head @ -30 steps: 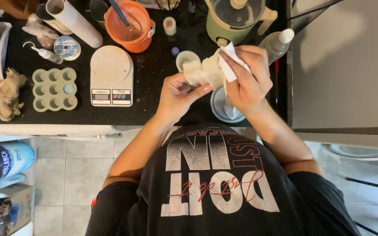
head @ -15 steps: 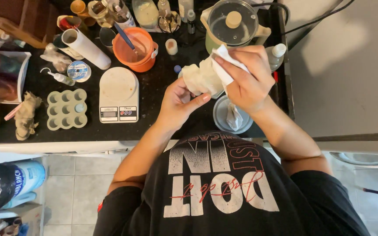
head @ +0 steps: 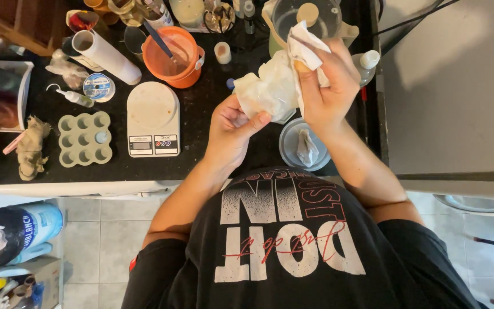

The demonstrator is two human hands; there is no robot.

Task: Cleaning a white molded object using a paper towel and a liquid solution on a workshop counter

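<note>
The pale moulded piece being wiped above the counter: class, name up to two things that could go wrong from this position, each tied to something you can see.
1. The pale piece is pinched only by the left hand in mid-air; it might slip and drop onto the small dish beneath.
2. The right hand wipes with a paper towel close to the blender jug and a small white-capped bottle; a wide stroke could knock the bottle over.
</note>
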